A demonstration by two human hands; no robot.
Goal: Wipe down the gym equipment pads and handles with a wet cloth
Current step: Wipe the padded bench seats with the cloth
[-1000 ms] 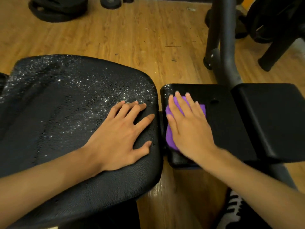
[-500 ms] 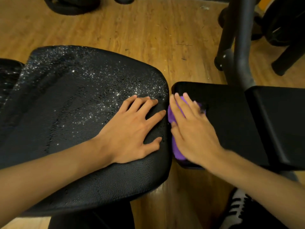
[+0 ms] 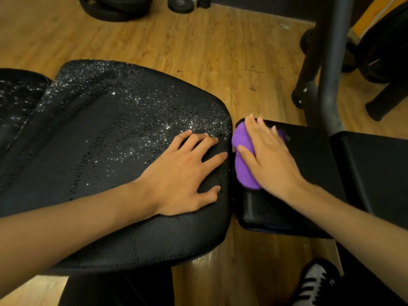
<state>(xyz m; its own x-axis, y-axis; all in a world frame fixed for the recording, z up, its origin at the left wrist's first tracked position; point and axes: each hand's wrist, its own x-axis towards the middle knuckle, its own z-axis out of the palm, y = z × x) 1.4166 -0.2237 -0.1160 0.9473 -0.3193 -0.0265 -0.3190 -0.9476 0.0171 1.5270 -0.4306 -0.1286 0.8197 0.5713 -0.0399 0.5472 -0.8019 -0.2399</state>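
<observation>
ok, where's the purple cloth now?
Head view, right of centre: the purple cloth lies on the left end of the small black pad, under the flat right hand, across the gap from the large seat pad.

One view: a wide-angle camera worn on the head, facing forward and steeply down. It sits close above the large pad [image 3: 106, 164] and the small pad [image 3: 309, 155] beside it, near enough that they fill the lower frame. The wooden floor [image 3: 198, 47] fills the top.
</observation>
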